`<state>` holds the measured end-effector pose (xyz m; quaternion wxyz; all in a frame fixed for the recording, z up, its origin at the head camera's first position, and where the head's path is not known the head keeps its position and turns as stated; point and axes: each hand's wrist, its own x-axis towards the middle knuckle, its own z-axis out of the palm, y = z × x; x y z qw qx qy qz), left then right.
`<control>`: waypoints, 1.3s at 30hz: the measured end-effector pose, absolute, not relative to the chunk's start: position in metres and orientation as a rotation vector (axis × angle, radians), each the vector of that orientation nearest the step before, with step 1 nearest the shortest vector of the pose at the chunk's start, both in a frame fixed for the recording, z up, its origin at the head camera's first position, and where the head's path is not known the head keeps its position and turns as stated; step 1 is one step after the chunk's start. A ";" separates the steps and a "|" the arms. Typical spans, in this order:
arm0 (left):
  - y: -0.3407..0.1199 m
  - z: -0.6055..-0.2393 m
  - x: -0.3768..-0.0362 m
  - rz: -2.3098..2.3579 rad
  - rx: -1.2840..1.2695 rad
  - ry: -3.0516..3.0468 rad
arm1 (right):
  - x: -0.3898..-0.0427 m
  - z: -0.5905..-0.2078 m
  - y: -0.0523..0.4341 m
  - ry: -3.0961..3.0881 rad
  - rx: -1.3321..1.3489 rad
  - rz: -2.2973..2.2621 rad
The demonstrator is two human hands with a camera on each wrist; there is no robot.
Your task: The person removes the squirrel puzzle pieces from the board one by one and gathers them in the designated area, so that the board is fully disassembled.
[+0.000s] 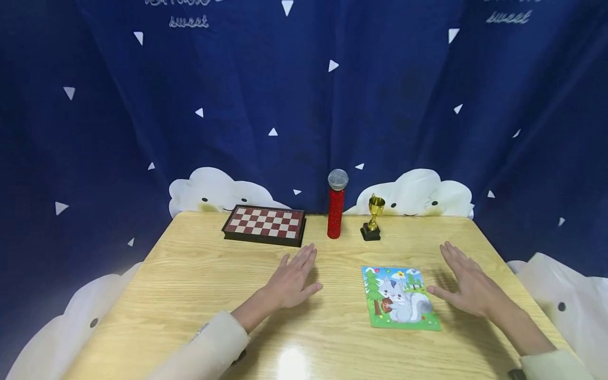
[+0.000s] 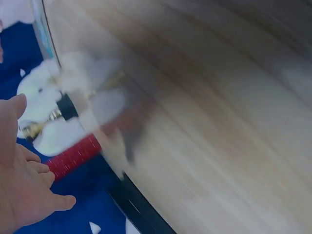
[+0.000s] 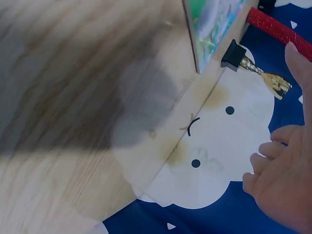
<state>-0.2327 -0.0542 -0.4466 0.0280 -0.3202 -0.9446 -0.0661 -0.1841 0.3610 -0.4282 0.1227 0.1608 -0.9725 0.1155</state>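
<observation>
My left hand (image 1: pixel 291 281) hovers over the middle of the table with straight fingers and holds nothing; the near edge of a folded checkered board (image 1: pixel 264 224) lies just beyond its fingertips. Held out at the right, my right hand (image 1: pixel 467 287) has its fingers extended and is empty. Its thumb is close to the right edge of a flat square picture board (image 1: pixel 401 298) showing a grey squirrel. A red microphone (image 1: pixel 335 206) with a silver head stands upright at the back. To its right is a small gold trophy cup (image 1: pixel 375 214) on a black base.
The wooden table (image 1: pixel 190 295) has its far edge against a dark blue curtain (image 1: pixel 266 95) printed with white triangles and clouds. Light glares off the tabletop near the front. In the left wrist view, a dark edge of the checkered board (image 2: pixel 139 207) shows at the bottom.
</observation>
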 end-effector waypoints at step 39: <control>0.024 -0.467 -0.192 0.091 -1.523 -2.959 | -0.156 -0.456 0.333 -3.134 0.719 0.292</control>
